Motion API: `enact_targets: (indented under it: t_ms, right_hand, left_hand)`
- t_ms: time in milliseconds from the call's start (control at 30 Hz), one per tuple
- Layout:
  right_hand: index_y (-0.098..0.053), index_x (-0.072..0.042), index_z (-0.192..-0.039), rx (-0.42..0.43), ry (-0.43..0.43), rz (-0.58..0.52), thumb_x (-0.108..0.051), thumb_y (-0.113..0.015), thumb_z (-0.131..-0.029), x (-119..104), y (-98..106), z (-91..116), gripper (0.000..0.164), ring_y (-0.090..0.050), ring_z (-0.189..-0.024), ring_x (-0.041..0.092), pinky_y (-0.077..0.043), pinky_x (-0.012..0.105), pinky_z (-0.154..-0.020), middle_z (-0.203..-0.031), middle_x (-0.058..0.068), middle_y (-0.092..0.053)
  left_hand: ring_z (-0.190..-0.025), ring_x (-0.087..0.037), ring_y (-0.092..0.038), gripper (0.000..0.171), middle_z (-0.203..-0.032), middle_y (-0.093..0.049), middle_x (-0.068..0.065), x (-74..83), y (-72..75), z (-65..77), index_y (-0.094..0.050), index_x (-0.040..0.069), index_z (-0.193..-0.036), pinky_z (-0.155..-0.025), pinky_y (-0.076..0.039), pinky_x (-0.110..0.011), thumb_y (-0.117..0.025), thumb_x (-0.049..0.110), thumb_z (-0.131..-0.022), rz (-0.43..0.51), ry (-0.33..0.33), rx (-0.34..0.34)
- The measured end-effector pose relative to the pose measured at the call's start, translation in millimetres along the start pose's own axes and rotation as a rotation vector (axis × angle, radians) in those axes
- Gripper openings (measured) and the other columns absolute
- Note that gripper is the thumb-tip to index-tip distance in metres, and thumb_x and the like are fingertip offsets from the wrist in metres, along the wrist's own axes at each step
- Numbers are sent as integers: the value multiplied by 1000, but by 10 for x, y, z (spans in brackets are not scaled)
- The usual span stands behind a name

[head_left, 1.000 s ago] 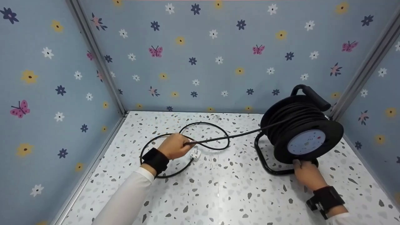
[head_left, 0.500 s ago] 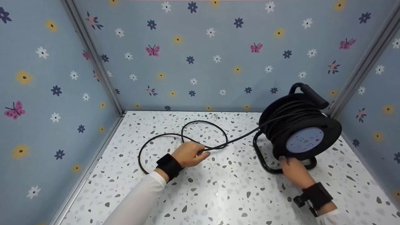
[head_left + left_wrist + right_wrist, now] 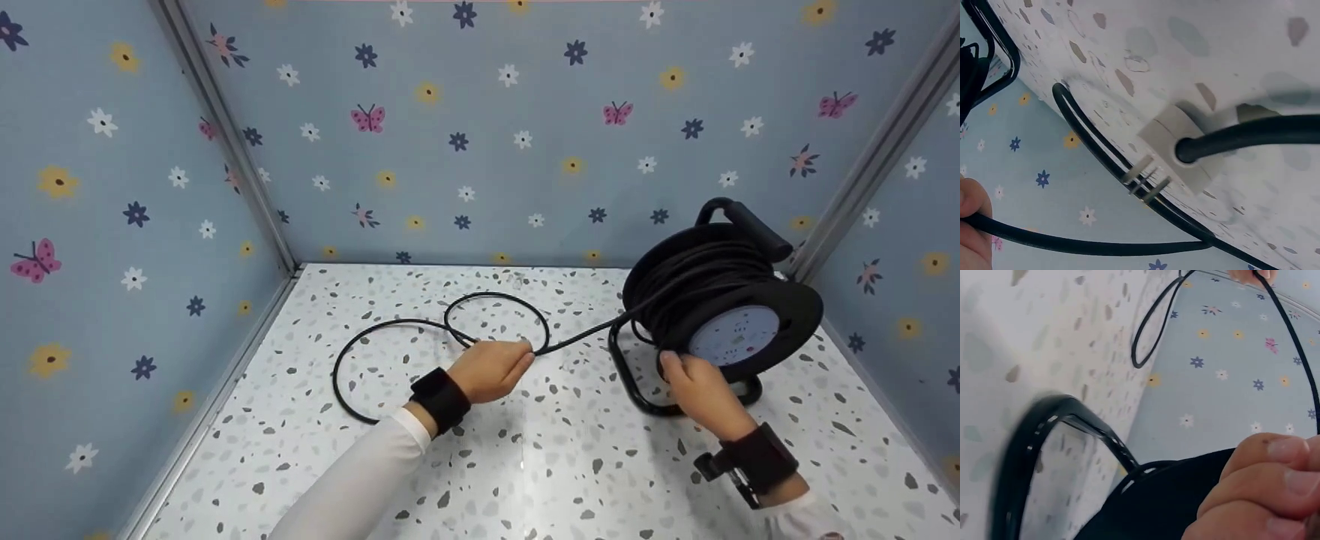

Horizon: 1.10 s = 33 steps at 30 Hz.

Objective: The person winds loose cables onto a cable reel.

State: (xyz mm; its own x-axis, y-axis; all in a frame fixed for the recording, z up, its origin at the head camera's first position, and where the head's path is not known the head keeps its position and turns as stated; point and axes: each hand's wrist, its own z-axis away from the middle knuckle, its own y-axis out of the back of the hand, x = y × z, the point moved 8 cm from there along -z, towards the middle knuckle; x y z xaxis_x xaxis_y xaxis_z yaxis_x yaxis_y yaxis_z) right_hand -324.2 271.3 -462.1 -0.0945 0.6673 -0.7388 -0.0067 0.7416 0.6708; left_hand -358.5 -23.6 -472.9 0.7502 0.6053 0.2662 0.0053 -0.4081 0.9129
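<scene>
A black cable reel [image 3: 799, 319] stands at the right of the head view, wound with black cable, its pale socket panel [image 3: 731, 330] facing front. The right hand [image 3: 705, 394] grips the lower left of the reel's front rim; the right wrist view shows its fingers [image 3: 1266, 492] curled there. Left of the reel, the left hand [image 3: 491, 371] holds the cable [image 3: 581, 337] that runs up to the drum. In the left wrist view a white plug [image 3: 1171, 146] lies on the terrazzo-patterned surface, pins bare; the left arm hides it from the head view.
Loose cable loops [image 3: 390, 322] lie on the speckled tabletop [image 3: 555, 465] behind and left of the left hand. The reel's tubular stand [image 3: 626, 379] rests on it. Flowered panels [image 3: 525, 172] close off the back and both sides.
The left hand has moved right along the cable toward the reel. The drum has turned, its red dot now lower, and the right hand has shifted left and up with the rim.
</scene>
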Motion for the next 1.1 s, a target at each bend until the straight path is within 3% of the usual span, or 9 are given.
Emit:
enact_targets:
  t_ms: [133, 233, 400, 633, 833, 967, 1100]
  right_hand:
    - [-46, -14, -70, 27, 35, 9, -34, -40, -119, -130, 102, -5, 53, -52, -54, 16, -43, 31, -56, -60, 0, -53]
    - [-46, -14, -72, 57, 45, 12, -35, -39, -119, -206, 189, -3, 52, -50, -53, 16, -42, 31, -56, -60, 0, -53]
    - [-51, -10, -77, 144, 55, 5, -38, -39, -119, -293, 352, -3, 52, -52, -55, 16, -42, 30, -58, -62, -1, -55]
    - [-53, -9, -72, 253, 120, 33, -37, -40, -119, -377, 576, -9, 56, -46, -53, 14, -39, 29, -61, -61, -4, -50]
    - [-61, -4, -83, 332, 112, 26, -35, -41, -118, -368, 745, -1, 52, -50, -57, 11, -40, 27, -62, -64, -3, -54]
    - [-60, -3, -81, 331, 91, -11, -36, -42, -118, -349, 776, -11, 52, -50, -53, 11, -40, 27, -58, -62, -3, -54]
    - [-59, -4, -81, 323, 88, -1, -35, -42, -118, -350, 772, -19, 51, -50, -53, 11, -40, 27, -58, -62, -3, -54]
  left_hand:
    - [-60, -12, -39, 30, -70, -34, 9, 86, -40, -88, -53, 11, -95, -60, -39, -30, -40, 27, -117, -47, 3, -11]
    - [-59, -13, -40, 31, -69, -33, 9, 158, -85, -167, -52, 11, -96, -59, -39, -30, -40, 28, -118, -65, 7, -26]
    - [-59, -11, -41, 33, -68, -35, 9, 305, -156, -307, -52, 11, -97, -59, -37, -27, -38, 31, -120, -18, 16, -54]
    - [-58, -13, -39, 31, -67, -31, 8, 543, -166, -476, -49, 11, -96, -57, -34, -26, -39, 28, -119, 6, 9, -7]
    - [-59, -13, -41, 31, -68, -32, 7, 721, -195, -583, -51, 10, -98, -59, -35, -26, -39, 28, -120, 36, -8, 13]
    - [-61, -13, -42, 31, -69, -33, 7, 770, -203, -624, -52, 10, -99, -60, -36, -27, -38, 30, -120, 53, 5, -2]
    - [-65, -13, -46, 32, -71, -42, 6, 697, -186, -622, -55, 11, -103, -63, -38, -27, -39, 33, -120, 134, 35, -30]
